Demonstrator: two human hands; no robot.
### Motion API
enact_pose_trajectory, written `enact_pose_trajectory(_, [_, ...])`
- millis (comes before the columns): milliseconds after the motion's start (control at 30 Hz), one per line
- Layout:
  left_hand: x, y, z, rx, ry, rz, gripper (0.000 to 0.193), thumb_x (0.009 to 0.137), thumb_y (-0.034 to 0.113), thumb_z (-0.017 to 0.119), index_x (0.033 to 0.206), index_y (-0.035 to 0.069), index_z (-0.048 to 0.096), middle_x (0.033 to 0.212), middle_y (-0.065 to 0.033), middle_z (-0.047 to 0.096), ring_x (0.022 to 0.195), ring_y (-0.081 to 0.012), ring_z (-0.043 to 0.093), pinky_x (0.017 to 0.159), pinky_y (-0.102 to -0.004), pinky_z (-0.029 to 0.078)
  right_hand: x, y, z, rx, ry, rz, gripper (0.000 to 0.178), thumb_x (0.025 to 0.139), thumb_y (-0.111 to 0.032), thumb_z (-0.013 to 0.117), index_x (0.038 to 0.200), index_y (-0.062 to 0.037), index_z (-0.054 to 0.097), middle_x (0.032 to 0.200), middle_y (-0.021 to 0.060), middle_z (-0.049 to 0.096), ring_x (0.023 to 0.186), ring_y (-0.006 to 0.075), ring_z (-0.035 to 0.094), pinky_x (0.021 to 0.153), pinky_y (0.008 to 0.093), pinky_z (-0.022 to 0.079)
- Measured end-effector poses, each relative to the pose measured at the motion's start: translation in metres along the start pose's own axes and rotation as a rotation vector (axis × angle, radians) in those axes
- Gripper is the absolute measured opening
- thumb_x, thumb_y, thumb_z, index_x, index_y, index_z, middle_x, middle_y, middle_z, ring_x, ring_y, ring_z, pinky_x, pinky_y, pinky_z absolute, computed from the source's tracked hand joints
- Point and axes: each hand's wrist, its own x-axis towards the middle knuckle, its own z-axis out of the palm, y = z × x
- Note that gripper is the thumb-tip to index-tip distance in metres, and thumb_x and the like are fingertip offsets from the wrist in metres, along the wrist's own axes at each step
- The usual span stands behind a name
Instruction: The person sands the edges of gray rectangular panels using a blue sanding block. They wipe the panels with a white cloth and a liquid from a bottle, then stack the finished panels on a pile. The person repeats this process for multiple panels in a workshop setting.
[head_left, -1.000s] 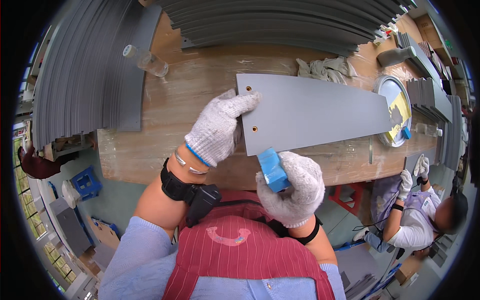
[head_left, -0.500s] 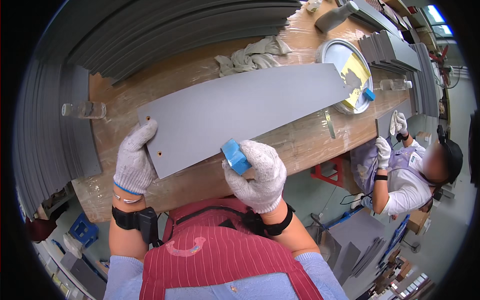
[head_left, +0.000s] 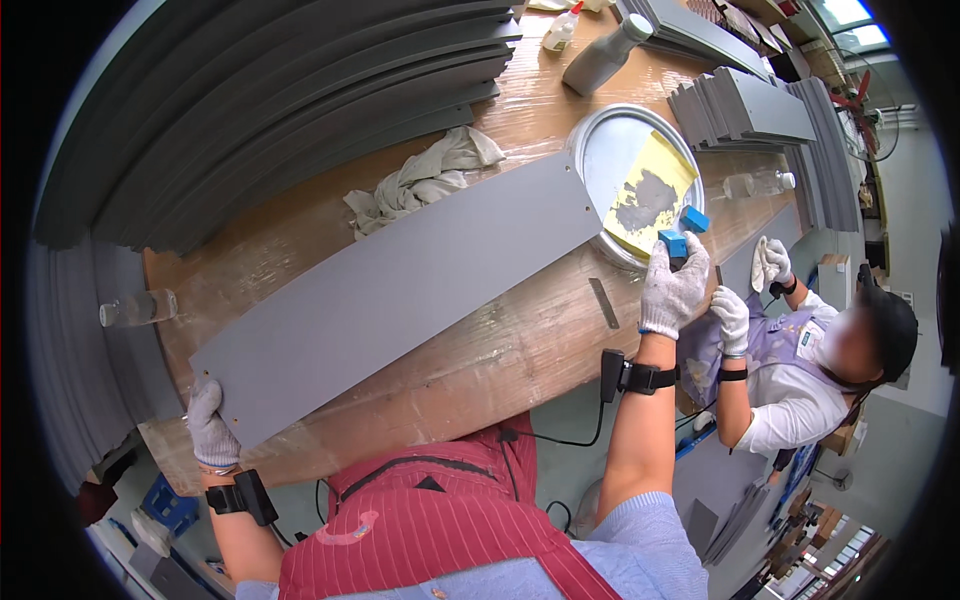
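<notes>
A long grey panel [head_left: 400, 300] lies slantwise across the wrapped table, with small holes near its ends. My gloved left hand [head_left: 211, 428] grips its near left end, thumb on top. Over the right edge of a round white lid [head_left: 588, 135], my gloved right hand [head_left: 675, 292] pinches a small blue block [head_left: 673, 243]. A second blue block [head_left: 695, 220] sits right beside it. On the lid lies a yellow sheet [head_left: 682, 172] smeared with grey paste [head_left: 648, 200].
Stacked grey panels [head_left: 300, 120] fill the back left. A crumpled cloth [head_left: 425, 180], a grey bottle [head_left: 605, 58], a glue bottle [head_left: 562, 28] and a flat metal strip [head_left: 604, 302] lie about. Clear bottles [head_left: 138, 308] stand at both sides. A co-worker [head_left: 790, 370] works at right.
My right hand has carried the blue block from the panel's near edge rightward to the lid. My left hand still holds the panel's end. The whole view has shifted.
</notes>
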Motion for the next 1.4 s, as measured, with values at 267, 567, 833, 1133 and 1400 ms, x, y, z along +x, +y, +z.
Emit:
enact_pose_trajectory(267, [-0.010,-0.020,0.013,-0.004,0.083,0.036,0.063,0.084,0.013,0.068,0.141,-0.003,0.044,0.126,-0.0162,0.061,0.114,-0.0285,0.063,0.097,-0.0425,0.054,0.014,-0.009,0.004,-0.373,-0.191,-0.322,0.037,0.077,-0.020,0.078,0.111,-0.0075,0.070,0.108,0.0147,0.070,0.108,0.0355,0.063,0.099,0.0462,0.047])
enact_pose_trajectory(567, [-0.120,-0.014,-0.108,-0.488,0.230,0.038,0.062,0.086,0.018,0.063,0.143,0.000,0.043,0.134,-0.0201,0.056,0.120,-0.0343,0.059,0.102,-0.0488,0.050,-0.019,-0.106,0.054,0.230,-0.544,-0.203,0.020,0.083,-0.014,0.073,0.101,-0.0036,0.073,0.101,0.0147,0.072,0.096,0.0295,0.069,0.088,0.0389,0.053])
enact_pose_trajectory(833, [-0.211,-0.001,-0.162,-0.349,0.412,0.203,0.058,0.090,0.022,0.062,0.142,0.002,0.045,0.134,-0.0176,0.057,0.120,-0.0331,0.059,0.102,-0.0475,0.049,-0.069,-0.230,0.121,0.176,-0.645,-0.710,0.035,0.073,-0.019,0.077,0.105,-0.0085,0.070,0.112,0.0165,0.065,0.106,0.0349,0.061,0.095,0.0441,0.049])
enact_pose_trajectory(1133, [-0.148,-0.008,-0.145,-0.268,0.278,0.173,0.057,0.086,0.013,0.066,0.138,-0.001,0.046,0.127,-0.0161,0.061,0.114,-0.0307,0.063,0.098,-0.0444,0.053,-0.066,-0.233,0.055,0.881,-0.884,-0.099,0.032,0.076,0.006,0.069,0.105,-0.0067,0.069,0.106,0.0136,0.066,0.102,0.0297,0.066,0.084,0.0361,0.056])
enact_pose_trajectory(1400, [-0.125,0.005,-0.124,-0.188,0.383,0.088,0.050,0.096,0.016,0.059,0.141,0.000,0.045,0.128,-0.0147,0.060,0.115,-0.0274,0.062,0.100,-0.0416,0.051,-0.246,-0.398,-0.006,0.727,-0.951,-0.990,0.049,0.075,-0.027,0.072,0.121,-0.0160,0.062,0.127,0.0155,0.056,0.110,0.0381,0.058,0.091,0.0497,0.049])
